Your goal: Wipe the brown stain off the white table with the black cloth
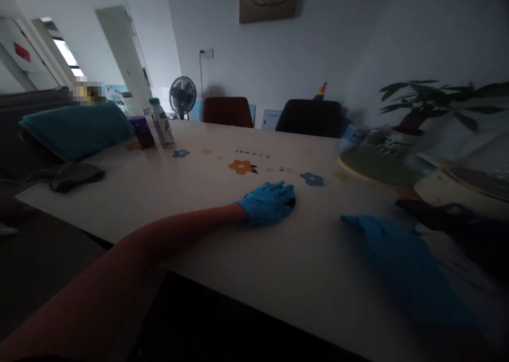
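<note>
My left hand [268, 204], in a blue glove, reaches in from the lower left and lies palm down on the white table [222, 245]. Its fingers curl over a small black object [292, 202], mostly hidden beneath them, so its kind does not show. Just beyond the hand, the tabletop carries a printed orange flower [240, 167] and a blue one [312, 179]. To the right lies a crumpled blue piece [397, 266], blurred, like thin cloth or plastic. I do not make out my right hand anywhere.
A white bottle [161, 123] and a dark purple-topped jar [142, 132] stand at the far left. A grey cloth [77, 176] lies by the left edge. On the right are a round green mat [369, 167], a potted plant [409, 134] and a pale bowl [441, 187]. Chairs [227, 112] stand behind.
</note>
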`<action>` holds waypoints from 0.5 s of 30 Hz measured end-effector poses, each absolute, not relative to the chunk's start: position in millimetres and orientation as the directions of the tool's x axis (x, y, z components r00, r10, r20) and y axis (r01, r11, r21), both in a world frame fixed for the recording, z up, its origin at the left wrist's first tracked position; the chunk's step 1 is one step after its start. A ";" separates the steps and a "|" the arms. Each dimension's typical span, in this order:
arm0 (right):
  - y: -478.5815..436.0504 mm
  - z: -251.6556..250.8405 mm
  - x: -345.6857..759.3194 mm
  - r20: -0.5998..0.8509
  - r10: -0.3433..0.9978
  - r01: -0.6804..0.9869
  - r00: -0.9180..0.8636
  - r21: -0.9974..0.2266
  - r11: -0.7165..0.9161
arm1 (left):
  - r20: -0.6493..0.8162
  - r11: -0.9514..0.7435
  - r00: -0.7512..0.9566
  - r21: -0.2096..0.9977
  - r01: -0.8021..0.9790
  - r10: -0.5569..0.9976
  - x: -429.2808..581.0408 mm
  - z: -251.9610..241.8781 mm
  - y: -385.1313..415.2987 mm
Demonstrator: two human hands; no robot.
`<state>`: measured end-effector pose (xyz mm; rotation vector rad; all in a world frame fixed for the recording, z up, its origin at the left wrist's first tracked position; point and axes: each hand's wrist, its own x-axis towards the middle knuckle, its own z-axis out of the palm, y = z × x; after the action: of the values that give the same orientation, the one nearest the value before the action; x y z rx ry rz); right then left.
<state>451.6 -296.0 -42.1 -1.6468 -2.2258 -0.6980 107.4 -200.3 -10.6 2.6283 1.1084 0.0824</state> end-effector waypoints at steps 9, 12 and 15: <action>-302.2 -40.0 449.5 0.463 0.805 0.925 -0.371 0.264 0.274 | 0.027 -0.468 0.479 0.262 0.844 0.878 18.2 -9.6 -166.5; -302.3 -38.7 450.2 0.441 0.826 0.930 -0.351 0.263 0.255 | 0.034 -0.362 0.368 0.286 0.887 0.929 -15.5 -9.7 -159.2; -301.1 -36.6 450.9 0.421 0.852 0.946 -0.312 0.216 0.240 | 0.022 -0.243 0.247 0.281 0.929 0.969 -43.8 -8.1 -151.4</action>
<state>450.9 -301.1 -36.6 -1.6956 -2.2941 -0.6431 -43.8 -151.4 -8.1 2.3062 1.7863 0.2819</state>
